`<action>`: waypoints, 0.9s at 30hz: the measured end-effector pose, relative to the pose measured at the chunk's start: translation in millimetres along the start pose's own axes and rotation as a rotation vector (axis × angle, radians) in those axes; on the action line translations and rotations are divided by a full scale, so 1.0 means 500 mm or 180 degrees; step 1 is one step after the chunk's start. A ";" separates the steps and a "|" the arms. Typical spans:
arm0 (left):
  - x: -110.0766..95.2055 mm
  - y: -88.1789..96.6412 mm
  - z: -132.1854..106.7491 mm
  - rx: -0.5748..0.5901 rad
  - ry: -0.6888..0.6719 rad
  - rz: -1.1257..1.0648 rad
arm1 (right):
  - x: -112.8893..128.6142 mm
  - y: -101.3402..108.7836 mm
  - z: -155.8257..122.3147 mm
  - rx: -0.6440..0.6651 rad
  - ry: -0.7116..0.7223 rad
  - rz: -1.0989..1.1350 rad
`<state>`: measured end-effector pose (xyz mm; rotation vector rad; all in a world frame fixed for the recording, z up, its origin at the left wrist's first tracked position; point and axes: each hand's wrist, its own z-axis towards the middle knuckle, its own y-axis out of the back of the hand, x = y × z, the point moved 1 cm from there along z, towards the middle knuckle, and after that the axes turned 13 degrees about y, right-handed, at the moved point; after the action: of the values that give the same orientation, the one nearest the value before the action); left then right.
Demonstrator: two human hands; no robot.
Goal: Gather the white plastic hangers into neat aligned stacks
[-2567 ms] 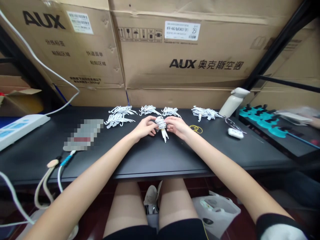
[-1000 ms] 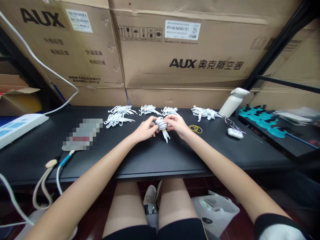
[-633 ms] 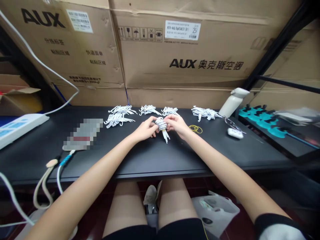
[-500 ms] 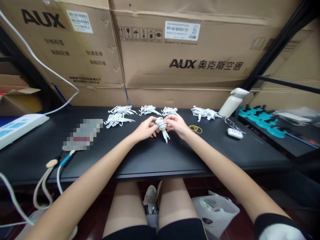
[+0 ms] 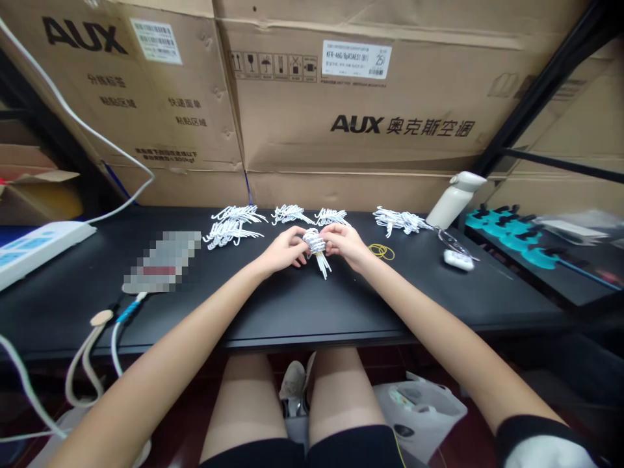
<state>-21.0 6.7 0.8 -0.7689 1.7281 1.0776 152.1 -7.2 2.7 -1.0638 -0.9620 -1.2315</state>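
Observation:
Over the middle of the black table (image 5: 302,312), my left hand (image 5: 288,249) grips the left side of a bundle of white hooks (image 5: 316,243). My right hand (image 5: 342,243) pinches the same bundle from the right with thumb and fingers. The straight ends of the hooks point down toward me, and a yellowish band shows around them. Just right of my right hand lie yellow rubber bands (image 5: 380,252). Behind my hands rest further piles of white hooks (image 5: 290,214), and another loose pile (image 5: 400,221) lies to the right.
A white bottle (image 5: 455,198) stands at the back right, with an earphone case (image 5: 458,260) in front. Turquoise holders (image 5: 511,237) are farther right. At left are a blurred phone (image 5: 166,263) with a cable and a power strip (image 5: 43,247). Cardboard boxes (image 5: 351,156) wall off the back.

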 end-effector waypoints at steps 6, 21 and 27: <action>-0.004 -0.002 -0.003 -0.0017 0.0078 -0.0032 | 0.001 0.000 0.000 0.0001 0.0012 0.0011; -0.006 0.001 -0.006 -0.0008 -0.0098 0.0149 | 0.004 -0.001 -0.002 0.0045 0.0089 -0.0084; -0.009 0.001 -0.014 -0.0115 -0.0413 0.0642 | 0.007 -0.002 -0.004 0.0168 0.0403 -0.0329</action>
<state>-22.2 0.6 6.2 -0.5423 1.7054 1.2697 151.3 -9.8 5.8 -0.8932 -0.9561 -1.3346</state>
